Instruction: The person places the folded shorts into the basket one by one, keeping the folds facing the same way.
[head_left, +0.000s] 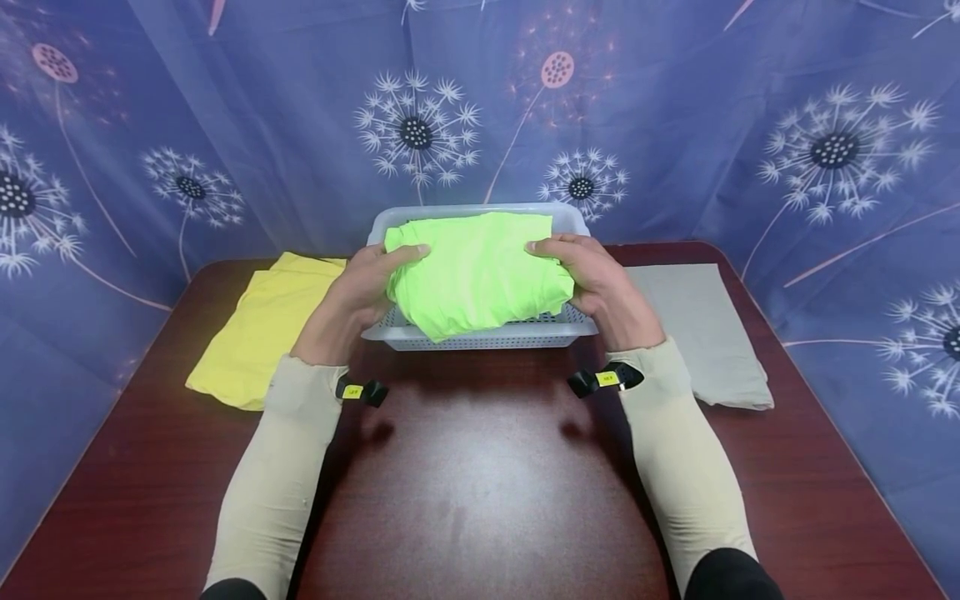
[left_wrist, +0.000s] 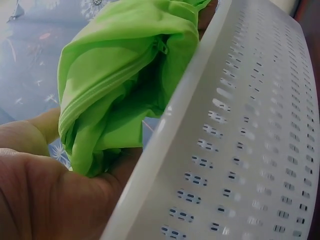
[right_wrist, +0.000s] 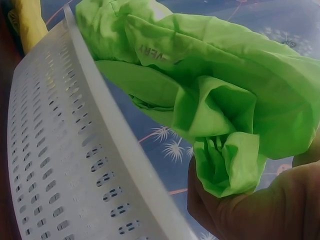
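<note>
Standing here, I see a person's two hands clamped on one lime-green zippered garment (head_left: 476,271), bunched into a loose roll over the pale perforated plastic basket (head_left: 517,342), upper middle of the head view. Left hand (head_left: 367,279) grips the left end, right hand (head_left: 592,271) the right end, thumbs on top. Left wrist view shows the zipper (left_wrist: 100,89); right wrist view, printed lettering (right_wrist: 159,54). Folded yellow cloth (head_left: 258,333) on the table (head_left: 480,467) at left of frame, folded grey cloth (head_left: 697,325) at right. Step in hand looks like a two-handed carry at the basket; can't tell if going in or coming out. Next move likely calls for level hands, both ends kept pinched so folds don't spill, and knuckles clear of the rim. Contact with the basket floor: can't tell.
</note>
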